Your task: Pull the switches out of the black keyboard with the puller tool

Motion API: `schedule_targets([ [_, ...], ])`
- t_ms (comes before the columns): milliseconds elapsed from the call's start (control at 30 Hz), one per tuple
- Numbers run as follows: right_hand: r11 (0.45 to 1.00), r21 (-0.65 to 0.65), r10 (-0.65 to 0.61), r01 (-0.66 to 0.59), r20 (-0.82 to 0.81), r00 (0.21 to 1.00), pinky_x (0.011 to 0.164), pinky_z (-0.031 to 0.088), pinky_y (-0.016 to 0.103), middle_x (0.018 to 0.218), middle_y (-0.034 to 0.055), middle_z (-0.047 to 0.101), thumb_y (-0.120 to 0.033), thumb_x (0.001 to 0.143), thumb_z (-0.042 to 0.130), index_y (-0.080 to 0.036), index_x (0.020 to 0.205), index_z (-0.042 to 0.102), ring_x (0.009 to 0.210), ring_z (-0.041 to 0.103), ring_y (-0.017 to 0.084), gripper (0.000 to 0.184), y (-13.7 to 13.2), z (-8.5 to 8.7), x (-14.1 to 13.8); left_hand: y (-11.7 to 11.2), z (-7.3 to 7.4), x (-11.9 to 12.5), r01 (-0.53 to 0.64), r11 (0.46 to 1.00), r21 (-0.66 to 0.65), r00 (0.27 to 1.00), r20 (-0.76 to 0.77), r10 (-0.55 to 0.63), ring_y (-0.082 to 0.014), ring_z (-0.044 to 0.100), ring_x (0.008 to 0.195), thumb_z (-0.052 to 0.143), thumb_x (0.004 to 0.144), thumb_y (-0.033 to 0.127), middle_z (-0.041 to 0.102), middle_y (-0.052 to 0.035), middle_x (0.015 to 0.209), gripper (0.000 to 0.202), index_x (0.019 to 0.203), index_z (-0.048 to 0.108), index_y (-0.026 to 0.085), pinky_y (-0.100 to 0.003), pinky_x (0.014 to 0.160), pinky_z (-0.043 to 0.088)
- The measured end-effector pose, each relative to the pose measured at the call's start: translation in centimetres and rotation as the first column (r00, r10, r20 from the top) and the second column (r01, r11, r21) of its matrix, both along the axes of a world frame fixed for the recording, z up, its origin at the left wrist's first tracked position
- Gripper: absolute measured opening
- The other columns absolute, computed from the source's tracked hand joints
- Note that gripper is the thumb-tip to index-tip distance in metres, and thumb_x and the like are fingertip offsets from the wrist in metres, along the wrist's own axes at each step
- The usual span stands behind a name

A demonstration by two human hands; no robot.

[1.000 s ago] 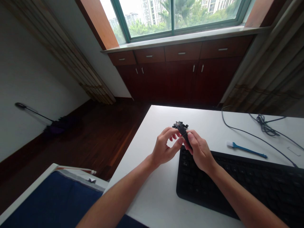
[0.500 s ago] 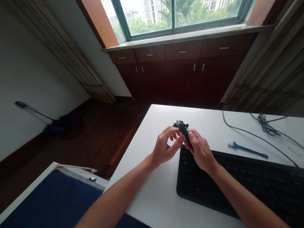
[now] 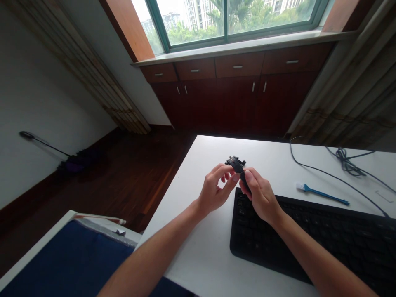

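Observation:
A narrow black plastic piece (image 3: 237,166), its exact kind unclear, is held between both my hands above the white table. My left hand (image 3: 214,190) pinches its left side between thumb and fingertips. With thumb on top and fingers curled beneath, my right hand (image 3: 261,197) grips the lower end, partly hiding it. Small black pieces (image 3: 243,163), too small to name, lie on the table just behind the held piece. A black keyboard (image 3: 297,235) lies under my right hand and forearm.
On the white table (image 3: 192,243), a blue brush (image 3: 324,195) with white bristles lies right of my hands. Dark cables (image 3: 349,163) run along the back right, near a thin bent metal wire (image 3: 384,197). A blue-covered chair (image 3: 68,260) stands at the table's left.
My left thumb has shifted very slightly along the black piece. Both hands stay in nearly the same place and keep their grip.

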State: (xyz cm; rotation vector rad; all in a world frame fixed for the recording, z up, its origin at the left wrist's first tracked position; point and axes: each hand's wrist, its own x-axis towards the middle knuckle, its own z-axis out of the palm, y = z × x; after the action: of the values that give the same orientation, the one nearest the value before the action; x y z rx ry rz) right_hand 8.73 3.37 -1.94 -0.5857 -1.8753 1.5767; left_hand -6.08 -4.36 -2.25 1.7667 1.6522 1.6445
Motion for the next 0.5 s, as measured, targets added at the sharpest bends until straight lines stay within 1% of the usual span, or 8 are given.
schedule_targets([
  [267, 1.000, 0.002, 0.004, -0.004, -0.014, 1.000, 0.052, 0.036, 0.027, 0.068, -0.0018, 0.052, -0.047, 0.105, 0.038, -0.021, 0.104, 0.062, 0.060, 0.049, 0.013, 0.036, 0.05, -0.03, -0.02, 0.00, -0.01, 0.05, 0.000, 1.000, 0.005, 1.000, 0.006, 0.000, -0.0128, 0.054, 0.074, 0.060, 0.098, 0.026, 0.061, -0.0027, 0.087, 0.014, 0.108, 0.065, 0.019, -0.027, 0.067, 0.046],
  [500, 1.000, -0.011, -0.008, 0.008, -0.009, 1.000, 0.050, 0.036, 0.026, 0.067, -0.0013, 0.052, -0.049, 0.104, 0.039, -0.020, 0.101, 0.063, 0.059, 0.048, 0.014, 0.037, -0.01, 0.07, -0.13, -0.06, -0.02, 0.05, -0.017, 1.000, -0.003, 1.000, 0.005, 0.017, -0.0131, 0.054, 0.073, 0.059, 0.098, 0.030, 0.061, -0.0027, 0.086, 0.015, 0.107, 0.064, 0.019, -0.027, 0.067, 0.047],
])
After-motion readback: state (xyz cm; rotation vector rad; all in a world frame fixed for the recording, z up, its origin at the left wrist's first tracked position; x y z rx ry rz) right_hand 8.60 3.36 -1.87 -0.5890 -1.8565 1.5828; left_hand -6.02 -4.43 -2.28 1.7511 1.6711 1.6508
